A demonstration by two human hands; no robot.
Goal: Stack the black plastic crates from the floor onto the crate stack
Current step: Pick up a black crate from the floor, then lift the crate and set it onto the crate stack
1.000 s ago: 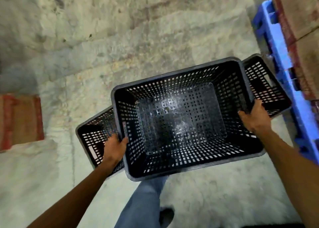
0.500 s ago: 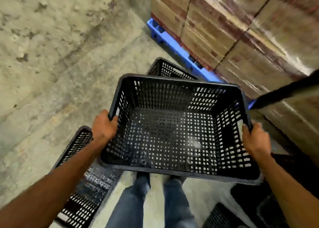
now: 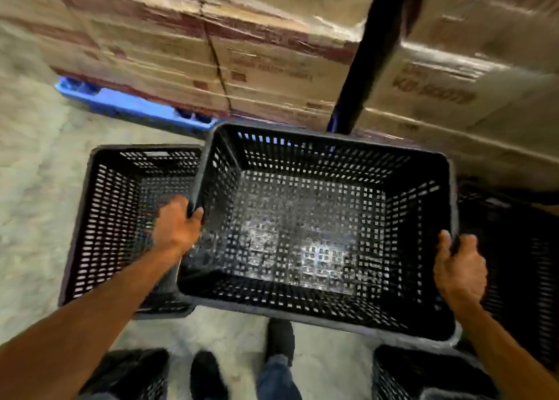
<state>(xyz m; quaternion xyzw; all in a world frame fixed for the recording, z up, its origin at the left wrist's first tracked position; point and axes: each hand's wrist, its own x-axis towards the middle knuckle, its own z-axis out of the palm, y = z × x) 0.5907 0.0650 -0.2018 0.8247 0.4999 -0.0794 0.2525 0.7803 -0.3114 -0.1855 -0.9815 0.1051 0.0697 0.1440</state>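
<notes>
I hold an empty black perforated plastic crate [image 3: 314,236] in the air in front of me, its mouth facing up. My left hand [image 3: 177,228] grips its left rim and my right hand [image 3: 459,271] grips its right rim. A second black crate [image 3: 121,218] stands on the concrete floor to the left, partly under the held one. More black crates show dimly at the right [image 3: 520,263], at the bottom right [image 3: 423,375] and at the bottom left [image 3: 133,372]. Which of them forms the stack I cannot tell.
Shrink-wrapped cardboard boxes [image 3: 272,60] sit on a blue pallet [image 3: 130,106] close ahead. A dark upright post [image 3: 372,54] rises in front of the boxes. My shoes [image 3: 208,372] and jeans are below the crate. Bare concrete floor [image 3: 33,172] lies to the left.
The view has swung right towards the boxes. The held crate has moved with me to the right of the floor crate, and further crates have come into view at the right and bottom.
</notes>
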